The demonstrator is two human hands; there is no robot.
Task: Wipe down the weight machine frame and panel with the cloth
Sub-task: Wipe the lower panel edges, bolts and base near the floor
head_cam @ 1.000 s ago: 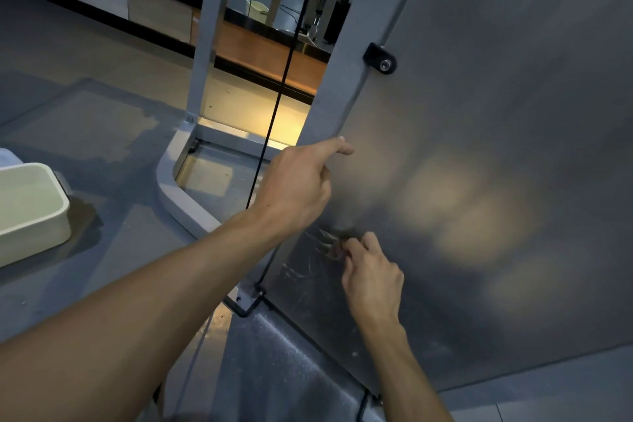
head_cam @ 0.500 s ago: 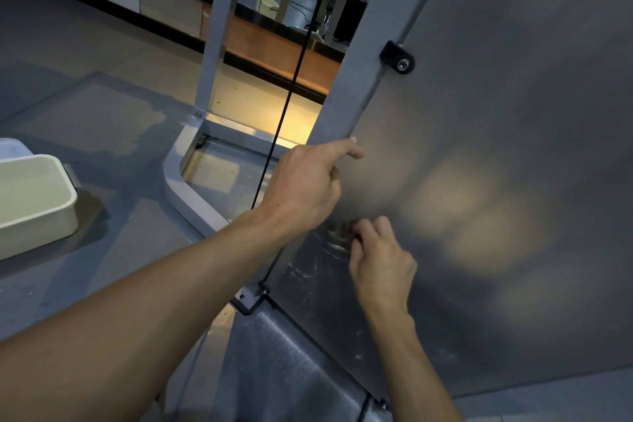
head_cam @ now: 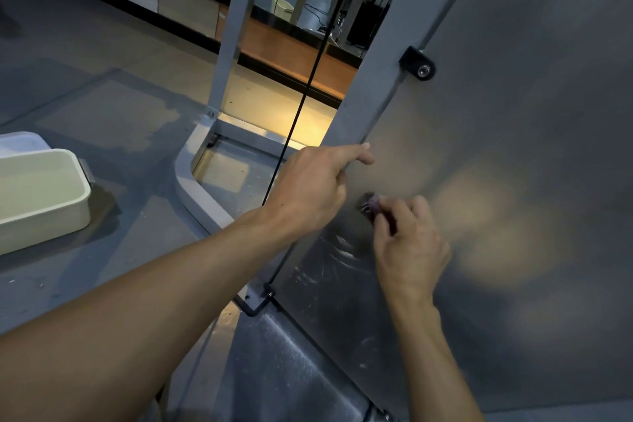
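A dim gym floor of grey matting spreads out to the left, with a mirrored wall behind and a patch of warm light lying between the machine's legs. The big thing here is the panel, a brushed grey sheet that fills the right side and leans away toward the top, fixed to the pale frame by a black bolt; a thin cable runs down just left of that frame post. On the floor well to the left sits a white tub with a wet stain beside it. The left hand rests against the frame edge, forefinger stretched out along it and the other fingers loosely folded, holding nothing, bracing as far as I can judge. The right hand pinches a small dark wad, the cloth, between bunched fingertips and presses it to the panel just below the left forefinger. Over the last second that hand has crept up the sheet from the scuffed, streaky patch lower down, while the left hand has stayed where it was. So the wiping looks to be working upward in small rubs; most of the panel above and to the right seems not yet reached.
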